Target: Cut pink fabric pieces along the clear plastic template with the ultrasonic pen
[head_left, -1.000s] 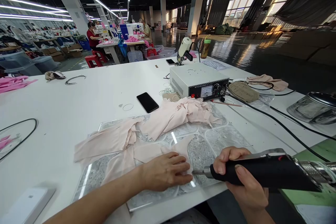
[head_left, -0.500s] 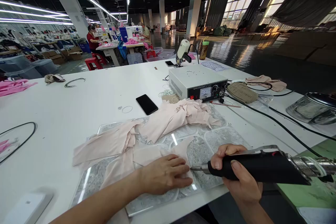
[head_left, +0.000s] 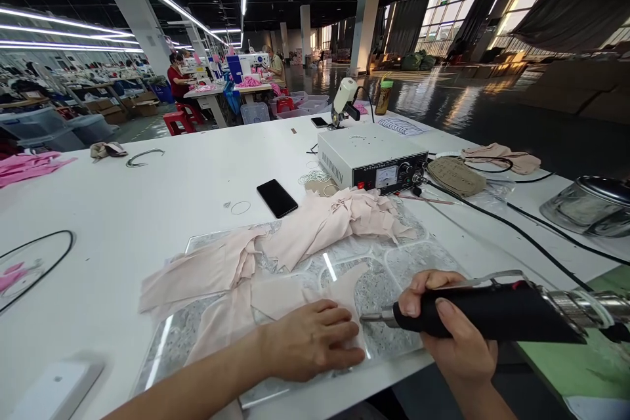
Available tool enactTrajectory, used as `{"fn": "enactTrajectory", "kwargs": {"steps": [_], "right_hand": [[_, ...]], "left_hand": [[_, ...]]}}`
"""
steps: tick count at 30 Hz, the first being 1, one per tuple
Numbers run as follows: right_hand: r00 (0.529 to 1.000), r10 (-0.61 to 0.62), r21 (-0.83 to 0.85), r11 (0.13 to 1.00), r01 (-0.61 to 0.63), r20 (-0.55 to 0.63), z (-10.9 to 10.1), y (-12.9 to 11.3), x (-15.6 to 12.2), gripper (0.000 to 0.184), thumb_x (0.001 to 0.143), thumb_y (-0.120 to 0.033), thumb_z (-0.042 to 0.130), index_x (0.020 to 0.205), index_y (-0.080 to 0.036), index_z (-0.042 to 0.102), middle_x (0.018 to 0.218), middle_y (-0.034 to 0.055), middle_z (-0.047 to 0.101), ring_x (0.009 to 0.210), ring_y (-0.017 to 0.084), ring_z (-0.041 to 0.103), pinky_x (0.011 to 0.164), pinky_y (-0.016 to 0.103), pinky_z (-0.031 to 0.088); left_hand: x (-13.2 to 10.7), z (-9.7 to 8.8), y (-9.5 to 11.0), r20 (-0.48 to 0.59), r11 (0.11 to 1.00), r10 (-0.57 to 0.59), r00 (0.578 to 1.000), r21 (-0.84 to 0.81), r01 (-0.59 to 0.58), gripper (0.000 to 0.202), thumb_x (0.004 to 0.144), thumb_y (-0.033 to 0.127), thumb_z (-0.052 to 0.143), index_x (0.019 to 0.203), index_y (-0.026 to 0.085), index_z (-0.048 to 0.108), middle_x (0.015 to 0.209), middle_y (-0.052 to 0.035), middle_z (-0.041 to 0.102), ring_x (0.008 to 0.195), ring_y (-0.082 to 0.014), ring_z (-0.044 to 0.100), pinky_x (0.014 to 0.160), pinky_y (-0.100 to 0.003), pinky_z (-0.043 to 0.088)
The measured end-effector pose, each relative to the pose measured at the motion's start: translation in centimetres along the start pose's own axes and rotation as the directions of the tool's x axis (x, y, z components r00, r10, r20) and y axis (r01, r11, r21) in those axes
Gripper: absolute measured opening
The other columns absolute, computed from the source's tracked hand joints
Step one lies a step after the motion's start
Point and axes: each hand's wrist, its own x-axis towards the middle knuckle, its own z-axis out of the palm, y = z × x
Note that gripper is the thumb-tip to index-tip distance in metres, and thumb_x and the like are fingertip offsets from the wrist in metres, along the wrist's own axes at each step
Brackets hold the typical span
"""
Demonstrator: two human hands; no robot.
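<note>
Head cam: left hand [head_left: 315,340] lies flat on a pale pink cloth [head_left: 348,287], grip loose, fingers slightly apart. Right hand [head_left: 455,321] has its grip clamped round a black tool [head_left: 516,314], metal tip [head_left: 378,317] right by the cloth's edge. Cloth's on a clear plate [head_left: 420,266] on the table [head_left: 207,190], 2 bunches [head_left: 315,233] behind it.

Left forearm [head_left: 207,371] bare, slanting in from lower left. Left grip [head_left: 315,341] palm down, flattish, fingers [head_left: 343,333] slightly parted, gently bent, aimed rightward. Right forearm [head_left: 482,401] bare, rising from bottom edge. Right grip [head_left: 460,348] closed, fingers curled, thumb [head_left: 453,320] extended along near side. Grips near each other, apart.
</note>
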Motion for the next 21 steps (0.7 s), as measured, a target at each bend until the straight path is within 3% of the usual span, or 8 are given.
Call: {"fn": "enactTrajectory", "kwargs": {"steps": [8, 15, 21], "right_hand": [[0.975, -0.137, -0.030, 0.991, 0.134, -0.172, -0.3, 1.9, 2.3, 0.009, 0.077, -0.026, 0.061, 0.085, -0.021, 0.061, 0.079, 0.0007, 0.058, 0.053, 0.012, 0.056, 0.055, 0.031, 0.048], [0.980, -0.118, -0.053, 0.992, 0.111, -0.162, 0.0, 3.2, 3.1, 0.009, 0.079, -0.026, 0.061, 0.087, -0.022, 0.061, 0.081, -0.0004, 0.060, 0.056, 0.013, 0.058, 0.062, 0.034, 0.048], [0.980, -0.109, -0.045, 0.994, 0.103, -0.165, 0.1, 3.1, 3.1, 0.009, 0.078, -0.026, 0.063, 0.087, -0.024, 0.061, 0.081, -0.0009, 0.060, 0.055, 0.013, 0.058, 0.061, 0.034, 0.048]], "left_hand": [[0.1, -0.1, 0.5, -0.024, 1.000, -0.003, 1.000, -0.007, 0.003, 0.017, 0.100, 0.017, 0.046, 0.107, 0.016, 0.061, 0.105, -0.0063, 0.064, 0.102, -0.0195, 0.058, 0.093, -0.033, 0.044], [0.0, -0.3, 0.4, -0.027, 1.000, -0.001, 1.000, -0.025, 0.000, 0.021, 0.101, 0.016, 0.042, 0.112, 0.015, 0.060, 0.109, -0.0077, 0.064, 0.107, -0.0206, 0.058, 0.097, -0.034, 0.044], [0.0, -0.4, 0.1, -0.020, 0.999, -0.008, 1.000, -0.053, 0.007, 0.026, 0.100, 0.011, 0.038, 0.109, 0.006, 0.062, 0.114, -0.0114, 0.065, 0.108, -0.0202, 0.059, 0.099, -0.031, 0.045]]}}
